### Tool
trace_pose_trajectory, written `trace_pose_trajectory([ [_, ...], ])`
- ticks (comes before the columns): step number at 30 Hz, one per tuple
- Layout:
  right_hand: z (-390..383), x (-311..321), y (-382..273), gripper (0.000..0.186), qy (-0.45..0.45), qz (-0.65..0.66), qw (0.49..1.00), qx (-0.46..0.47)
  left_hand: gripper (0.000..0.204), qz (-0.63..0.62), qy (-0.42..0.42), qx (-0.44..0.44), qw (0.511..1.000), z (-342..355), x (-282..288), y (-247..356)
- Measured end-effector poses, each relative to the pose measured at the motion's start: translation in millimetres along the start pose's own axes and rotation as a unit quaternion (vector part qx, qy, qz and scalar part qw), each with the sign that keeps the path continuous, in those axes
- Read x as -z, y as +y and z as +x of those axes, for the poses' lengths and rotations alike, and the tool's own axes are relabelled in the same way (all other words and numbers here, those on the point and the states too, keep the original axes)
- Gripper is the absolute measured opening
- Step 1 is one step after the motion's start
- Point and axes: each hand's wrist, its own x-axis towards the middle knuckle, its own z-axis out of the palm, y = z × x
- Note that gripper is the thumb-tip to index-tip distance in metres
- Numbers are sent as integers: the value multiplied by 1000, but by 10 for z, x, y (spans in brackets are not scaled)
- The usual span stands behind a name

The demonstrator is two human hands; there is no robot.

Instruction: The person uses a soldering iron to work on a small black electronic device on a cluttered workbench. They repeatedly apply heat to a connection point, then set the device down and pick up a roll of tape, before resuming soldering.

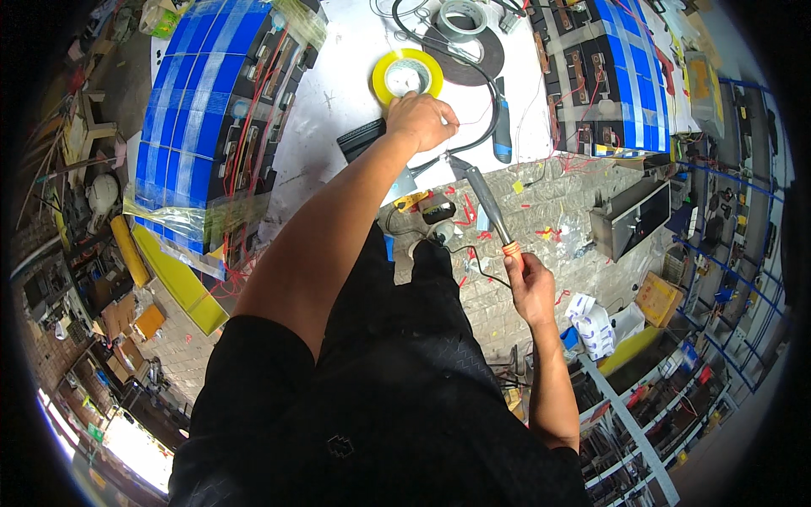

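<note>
My right hand [532, 291] is wrapped round the orange grip of a large soldering iron [490, 207]. Its grey metal shaft slants up and left, and its tip is near the white table's front edge, a little below my left hand [420, 122]. The fingers of that hand are curled together over the table; what they hold, if anything, is hidden. Just beyond them lies a roll of yellow tape [382, 80]. A black block-like item [359, 139] is partly covered by my left wrist. A black cable [483, 135] loops past the hand on its right.
Blue-wrapped battery packs [182, 110] with red wires stand at the left, and another battery pack [621, 76] stands at the right. A grey tape roll [461, 19] and a blue-black handled tool [502, 127] lie on the table [329, 51]. Red scraps litter the floor [541, 198].
</note>
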Motion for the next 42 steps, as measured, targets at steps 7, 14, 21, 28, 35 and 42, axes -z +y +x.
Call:
trace_pose_trajectory([
  [7,-100,-12,-114,25,43,-10,997,61,23,-2,-14,-9,1000,39,27,-34],
  [14,-183,-142,-230,24,90,-74,990,77,20,-15,-69,19,997,54,105,-3],
  [21,-269,-154,-389,25,121,-114,981,105,20,-28,-71,21,997,95,84,-21],
  [28,-343,-122,-714,25,125,-164,972,113,29,-27,-63,-4,998,118,86,-85],
  [35,-364,-55,-912,30,92,-169,977,88,20,-33,-90,19,995,150,82,-70],
  [42,-344,-13,-1031,31,75,-214,969,98,21,-37,-99,18,994,163,97,-92],
])
